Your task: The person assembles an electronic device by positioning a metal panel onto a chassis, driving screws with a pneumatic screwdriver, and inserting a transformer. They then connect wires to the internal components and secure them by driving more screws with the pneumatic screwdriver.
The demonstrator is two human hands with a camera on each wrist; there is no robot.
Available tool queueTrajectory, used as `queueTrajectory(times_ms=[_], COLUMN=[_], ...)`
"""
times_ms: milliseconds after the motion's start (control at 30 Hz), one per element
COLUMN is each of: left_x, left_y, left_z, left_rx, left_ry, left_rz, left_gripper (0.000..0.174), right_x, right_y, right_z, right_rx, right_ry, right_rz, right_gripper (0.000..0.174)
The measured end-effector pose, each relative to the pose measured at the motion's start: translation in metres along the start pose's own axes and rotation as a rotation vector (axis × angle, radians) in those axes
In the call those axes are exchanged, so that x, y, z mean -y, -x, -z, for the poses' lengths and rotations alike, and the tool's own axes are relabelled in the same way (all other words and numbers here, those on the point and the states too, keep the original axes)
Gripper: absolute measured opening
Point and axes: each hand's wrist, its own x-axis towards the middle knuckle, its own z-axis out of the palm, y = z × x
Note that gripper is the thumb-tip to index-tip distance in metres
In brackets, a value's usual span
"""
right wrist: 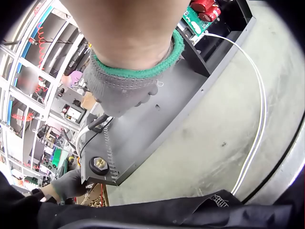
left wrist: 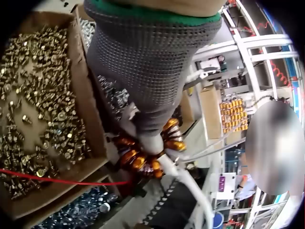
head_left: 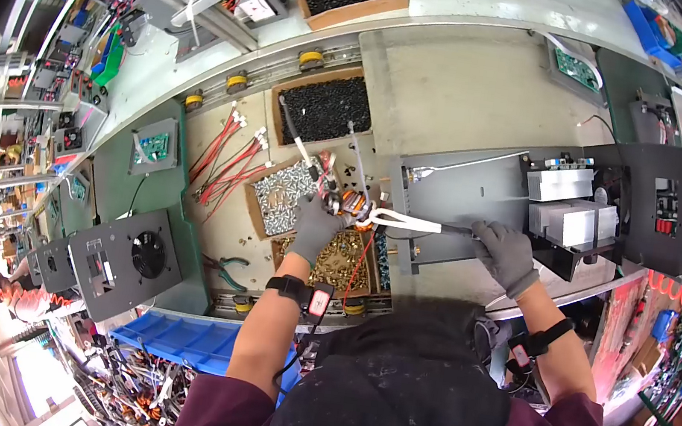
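My left hand [head_left: 318,225], in a grey glove, grips a ring-shaped coil [left wrist: 138,161] wound with orange copper wire. A white sleeved cable [head_left: 409,221] runs from the coil to my right hand [head_left: 505,256], also gloved. The right fingers hold the cable at its black end [right wrist: 97,121], over a grey metal chassis [head_left: 469,187]. Silver heat sinks [head_left: 560,186] stand on the chassis just beyond that hand. In the right wrist view, the glove's back hides most of the right fingertips. Below the left hand lies a box of brass-coloured screws [left wrist: 43,100].
A box of silver screws [head_left: 278,198] and a box of black parts [head_left: 326,108] stand beyond the left hand. Red wire leads [head_left: 232,156] and pliers [head_left: 226,271] lie left. A green-sided chassis with a fan [head_left: 148,253] sits at far left.
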Motion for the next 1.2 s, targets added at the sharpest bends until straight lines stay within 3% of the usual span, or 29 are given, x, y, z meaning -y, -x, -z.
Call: queueTrajectory(times_ms=[67,167,200,233,300,400,500,633,733,833,900,967,1033,1200], left_x=[0.03,-0.068,-0.1,-0.099,-0.101,-0.142,-0.169,-0.194,-0.191,-0.206,-0.215,-0.219,-0.218,-0.217], left_y=[0.004,0.051,0.066,0.066,0.061,0.069,0.073,0.104,0.125,0.141,0.144,0.145,0.141,0.135], left_z=[-0.024,0.053,0.079,0.085,0.106,0.139,0.156,0.135,0.096,0.085,0.091,0.092,0.095,0.092], left_rx=[-0.308,-0.327,-0.26,-0.258,-0.398,-0.431,-0.463,-0.337,-0.192,-0.202,-0.223,-0.301,-0.275,-0.313], left_ry=[0.441,0.327,0.479,0.477,0.414,0.644,0.357,0.233,0.396,0.483,0.453,0.414,0.456,0.504], left_rz=[-0.087,-0.184,-0.111,-0.105,-0.276,-0.378,-0.49,-0.502,-0.509,-0.477,-0.458,-0.522,-0.507,-0.455], left_gripper=[0.067,0.06,0.053,0.053,0.049,0.049,0.053,0.057,0.057,0.057,0.056,0.055,0.055,0.055], right_x=[-0.001,-0.001,0.0,0.005,0.02,0.046,0.06,0.052,0.042,0.045,0.046,0.044,0.042,0.043], right_y=[0.001,0.0,0.0,0.002,0.0,-0.006,-0.006,0.034,0.081,0.097,0.097,0.094,0.089,0.09], right_z=[-0.004,-0.007,-0.008,-0.01,-0.021,-0.049,-0.06,-0.052,-0.044,-0.035,-0.034,-0.031,-0.021,-0.04], right_rx=[-0.01,0.004,0.031,0.036,0.02,0.054,0.081,0.244,0.28,0.183,0.35,0.3,0.338,0.33], right_ry=[-0.031,-0.121,-0.179,-0.183,-0.347,-0.432,-0.417,-0.437,-0.526,-0.521,-0.655,-0.664,-0.97,-1.067], right_rz=[-0.029,-0.074,-0.097,-0.097,-0.182,-0.217,-0.214,-0.2,-0.165,-0.122,-0.204,-0.17,-0.274,-0.36], right_gripper=[0.027,0.027,0.026,0.026,0.025,0.022,0.016,0.016,0.018,0.026,0.028,0.028,0.03,0.025])
